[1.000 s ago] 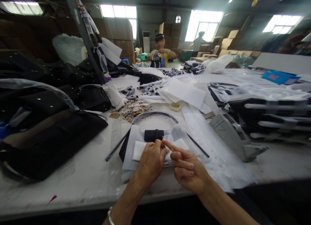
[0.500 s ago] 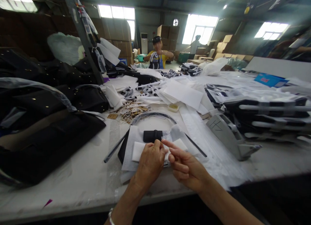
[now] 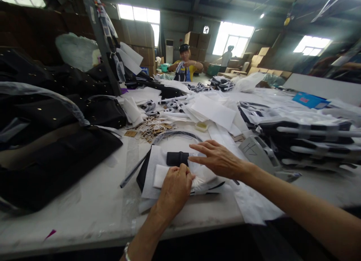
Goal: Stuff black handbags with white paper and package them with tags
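Note:
In the head view my left hand (image 3: 176,187) has its fingers pinched together on the white wrapping (image 3: 201,173) over a black bag. My right hand (image 3: 218,158) hovers at the wrapping's right side, palm down with fingers stretched apart. Between them and slightly beyond is a dark strap piece (image 3: 177,158), lying on white sheet. A folded white pad (image 3: 161,175) sticks out left of my left hand. The bag's plastic-wrapped handle (image 3: 176,133) arches away from me on the table. What lies under my left fingertips is hidden.
Black bags (image 3: 59,155) fill the left. Beyond the work lie tangled strings with tags (image 3: 153,127) and loose white sheets (image 3: 213,110). A grey tape dispenser (image 3: 258,152) and stacked wrapped bags (image 3: 316,137) stand right. A person (image 3: 185,67) works across the table (image 3: 93,212).
My right hand has risen, turned palm down and spread its fingers, moving away from my left fingertips. The wrapping's right side is now folded inward. My left hand has barely moved.

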{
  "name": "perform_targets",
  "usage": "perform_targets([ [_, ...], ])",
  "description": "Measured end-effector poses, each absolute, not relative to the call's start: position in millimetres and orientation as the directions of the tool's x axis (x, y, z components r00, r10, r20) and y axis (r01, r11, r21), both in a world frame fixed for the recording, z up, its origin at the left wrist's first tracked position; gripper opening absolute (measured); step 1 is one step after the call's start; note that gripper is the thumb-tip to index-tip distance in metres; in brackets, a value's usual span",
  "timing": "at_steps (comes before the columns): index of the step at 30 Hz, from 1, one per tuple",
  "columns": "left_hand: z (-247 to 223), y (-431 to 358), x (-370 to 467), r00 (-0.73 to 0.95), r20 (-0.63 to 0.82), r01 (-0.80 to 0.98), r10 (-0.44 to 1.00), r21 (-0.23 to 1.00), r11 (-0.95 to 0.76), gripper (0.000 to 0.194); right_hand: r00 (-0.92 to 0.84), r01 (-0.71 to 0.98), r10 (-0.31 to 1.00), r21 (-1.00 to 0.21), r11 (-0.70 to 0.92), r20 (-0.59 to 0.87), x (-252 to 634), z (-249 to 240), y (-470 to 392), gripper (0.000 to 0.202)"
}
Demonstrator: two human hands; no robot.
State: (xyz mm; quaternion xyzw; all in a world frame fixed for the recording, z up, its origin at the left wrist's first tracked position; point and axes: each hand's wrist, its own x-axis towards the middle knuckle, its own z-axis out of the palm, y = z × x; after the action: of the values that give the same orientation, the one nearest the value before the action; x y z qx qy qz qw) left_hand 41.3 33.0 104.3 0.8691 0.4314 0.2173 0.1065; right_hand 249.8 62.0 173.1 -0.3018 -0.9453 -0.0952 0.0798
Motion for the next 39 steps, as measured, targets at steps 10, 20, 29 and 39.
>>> perform_targets([
  [10, 104.0, 31.7, 40.7, 0.513, 0.258, 0.703, 0.819, 0.422, -0.573, 0.022, -0.599, 0.796, 0.695, 0.198, 0.573, 0.397, 301.0, 187.5, 117.9, 0.025],
  [20, 103.4, 30.0, 41.1, 0.43, 0.278, 0.685, 0.859, 0.52, -0.511, 0.016, -0.319, 0.712, 0.942, -0.682, 0.169, -0.1, 245.5, 181.0, 34.2, 0.058],
  [29, 101.0, 30.4, 40.8, 0.467, 0.282, 0.712, 0.838, 0.441, -0.546, 0.021, -0.315, 0.703, 0.942, -0.695, 0.151, -0.114, 207.0, 158.4, 37.3, 0.062],
  [39, 100.5, 30.2, 41.9, 0.455, 0.267, 0.731, 0.849, 0.432, -0.528, 0.016, -0.265, 0.206, 0.912, -0.942, -0.264, -0.313, 206.6, 163.7, 39.2, 0.054],
])
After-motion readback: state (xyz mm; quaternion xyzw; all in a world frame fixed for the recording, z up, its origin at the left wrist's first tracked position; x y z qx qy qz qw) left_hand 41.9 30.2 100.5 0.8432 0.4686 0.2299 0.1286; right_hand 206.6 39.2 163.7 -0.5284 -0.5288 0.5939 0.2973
